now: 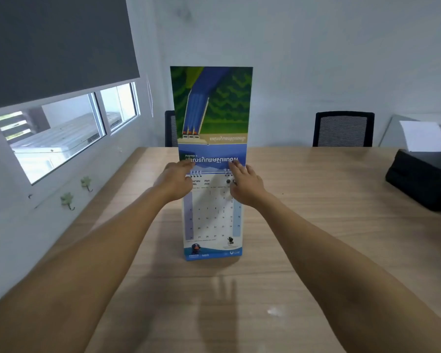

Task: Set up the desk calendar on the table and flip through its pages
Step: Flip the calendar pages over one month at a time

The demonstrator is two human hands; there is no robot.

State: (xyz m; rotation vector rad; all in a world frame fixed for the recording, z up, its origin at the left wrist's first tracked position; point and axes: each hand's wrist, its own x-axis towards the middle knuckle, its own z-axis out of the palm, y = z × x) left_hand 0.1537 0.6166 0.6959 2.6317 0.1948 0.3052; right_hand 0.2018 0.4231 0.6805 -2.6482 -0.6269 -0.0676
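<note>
A spiral-bound desk calendar [211, 220] stands upright in the middle of the wooden table [316, 225], showing an April grid page. One page [210, 110] is lifted straight up above the spiral, its green and blue picture upside down. My left hand [175, 180] touches the left side of the spiral and the raised page's lower edge. My right hand [245, 183] does the same on the right side. Both hands have fingers on the raised page near the binding.
A black bag [423, 179] lies at the table's right edge, with white paper [423, 136] behind it. Two dark mesh chairs [343, 128] stand along the far side. A window [61, 133] and wall hooks [68, 200] are on the left wall.
</note>
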